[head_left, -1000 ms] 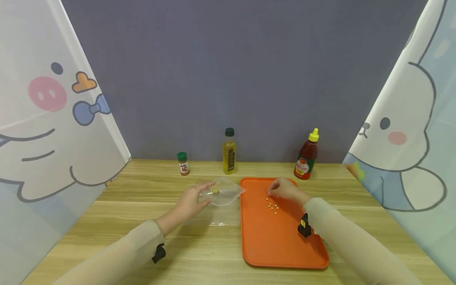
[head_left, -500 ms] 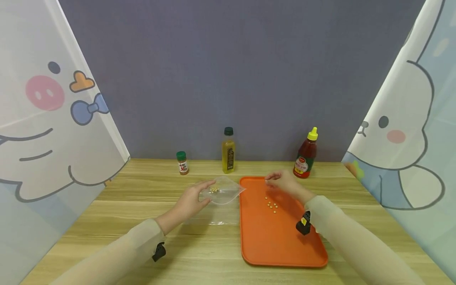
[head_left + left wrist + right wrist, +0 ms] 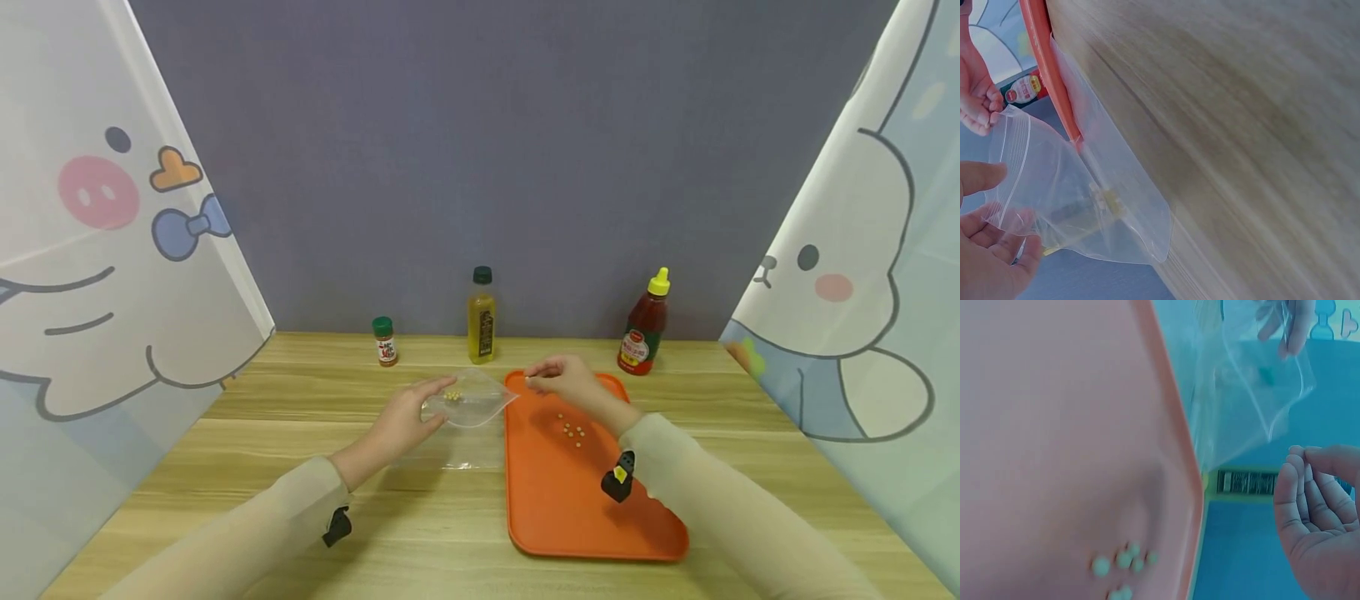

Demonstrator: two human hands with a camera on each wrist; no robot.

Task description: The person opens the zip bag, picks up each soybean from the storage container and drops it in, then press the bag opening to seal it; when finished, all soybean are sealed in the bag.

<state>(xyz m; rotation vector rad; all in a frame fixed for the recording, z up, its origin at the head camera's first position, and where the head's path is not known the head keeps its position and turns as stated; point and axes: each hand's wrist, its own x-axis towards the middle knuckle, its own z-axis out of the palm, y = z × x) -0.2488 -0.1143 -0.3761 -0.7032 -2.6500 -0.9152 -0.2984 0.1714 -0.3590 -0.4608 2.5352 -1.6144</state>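
Observation:
My left hand (image 3: 401, 423) holds a clear zip-lock bag (image 3: 483, 408) by its rim, thumb and fingers apart so the mouth gapes toward the right. Several soybeans (image 3: 453, 397) lie inside the bag. To the right, my right hand (image 3: 573, 385) pinches a small pale soybean (image 3: 528, 380) between thumb and fingertips, above the far left part of an orange tray (image 3: 585, 508). In the right wrist view the pinched fingertips (image 3: 1297, 451) are a short way from the bag's mouth. Several loose soybeans (image 3: 1125, 559) lie on the tray.
Along the back of the wooden table (image 3: 300, 400) stand a small green-capped seasoning jar (image 3: 386, 343), a bottle of yellow oil (image 3: 482, 321) and a red sauce bottle (image 3: 642, 327) with a yellow cap. A grey panel (image 3: 480, 150) rises behind them.
My right hand has lifted from the loose soybeans on the tray and moved left toward the bag's mouth with a soybean. My left hand stays nearly where it was, holding the bag.

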